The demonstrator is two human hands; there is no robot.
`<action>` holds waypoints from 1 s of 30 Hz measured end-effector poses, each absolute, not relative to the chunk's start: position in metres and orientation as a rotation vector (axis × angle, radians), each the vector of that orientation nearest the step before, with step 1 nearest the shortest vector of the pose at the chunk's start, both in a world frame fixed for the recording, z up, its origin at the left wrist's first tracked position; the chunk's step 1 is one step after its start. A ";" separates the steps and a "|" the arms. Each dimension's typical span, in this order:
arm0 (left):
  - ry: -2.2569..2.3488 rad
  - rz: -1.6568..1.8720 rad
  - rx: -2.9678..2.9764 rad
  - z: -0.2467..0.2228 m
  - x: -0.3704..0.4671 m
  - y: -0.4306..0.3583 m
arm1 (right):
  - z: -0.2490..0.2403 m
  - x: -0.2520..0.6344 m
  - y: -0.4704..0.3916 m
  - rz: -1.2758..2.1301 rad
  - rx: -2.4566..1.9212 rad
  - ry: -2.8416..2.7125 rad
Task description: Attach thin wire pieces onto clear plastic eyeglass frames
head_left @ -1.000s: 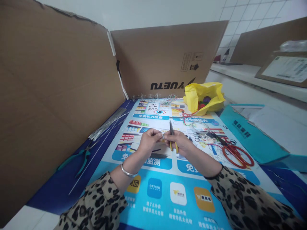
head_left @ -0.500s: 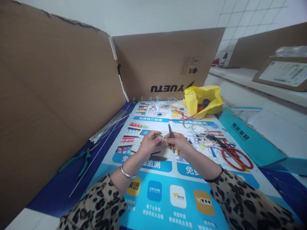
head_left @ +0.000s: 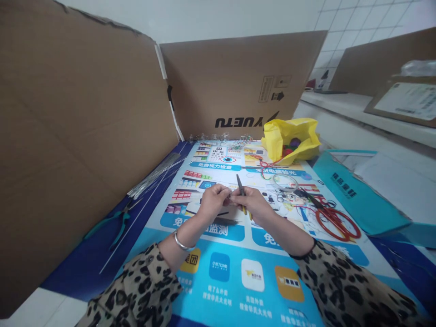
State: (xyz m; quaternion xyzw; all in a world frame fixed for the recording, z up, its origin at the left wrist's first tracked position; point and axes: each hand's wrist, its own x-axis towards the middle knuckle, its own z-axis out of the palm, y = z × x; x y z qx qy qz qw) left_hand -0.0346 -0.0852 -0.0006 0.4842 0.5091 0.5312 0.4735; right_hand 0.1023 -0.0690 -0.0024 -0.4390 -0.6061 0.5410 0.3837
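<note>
In the middle of the head view, my left hand (head_left: 214, 202) is closed, thumb and fingertips pinched together. Whatever small piece lies between those fingers is too tiny and hidden to name. My right hand (head_left: 256, 205) is wrapped round needle-nose pliers (head_left: 240, 183), dark jaws pointing up and away and yellow handle ends showing below the palm. Its thumb and fingertips meet the left fingertips. Both hands are above the printed poster sheet (head_left: 190, 299), over its white middle part.
Teal-handled pliers (head_left: 116, 228) and silvery wires (head_left: 151, 179) lie at left. Scissors with red-orange handles (head_left: 335, 224) lie right, near a clear ring (head_left: 285, 182) and tangled cords. Behind are a yellow bag (head_left: 272, 141), a teal box (head_left: 350, 193) and cardboard walls (head_left: 218, 86).
My fingertips have drawn slightly closer together. The pliers stay in my right hand, turned a little. The camera view has shifted slightly.
</note>
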 end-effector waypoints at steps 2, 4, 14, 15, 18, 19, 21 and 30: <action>1.228 1.297 1.180 0.003 -0.037 -0.085 | 0.000 0.106 -0.065 1.277 -1.132 -1.666; 1.201 1.295 1.144 0.007 -0.041 -0.084 | 0.001 0.112 -0.060 1.115 -1.153 -1.800; 1.130 1.260 0.924 0.005 -0.049 -0.079 | -0.007 0.130 -0.050 -0.028 -1.222 -2.278; 1.130 1.262 0.914 0.004 -0.050 -0.078 | -0.007 0.131 -0.050 -0.219 -1.197 -2.336; 1.120 1.245 0.878 0.003 -0.051 -0.077 | -0.008 0.134 -0.049 -0.585 -1.105 -2.410; 1.115 1.234 0.868 0.003 -0.051 -0.077 | -0.008 0.135 -0.048 -0.620 -1.084 -2.412; 1.104 1.212 0.854 0.003 -0.051 -0.078 | -0.007 0.135 -0.048 -0.655 -1.049 -2.414; 1.068 1.182 0.822 0.002 -0.050 -0.079 | -0.003 0.134 -0.052 -0.721 -1.002 -2.394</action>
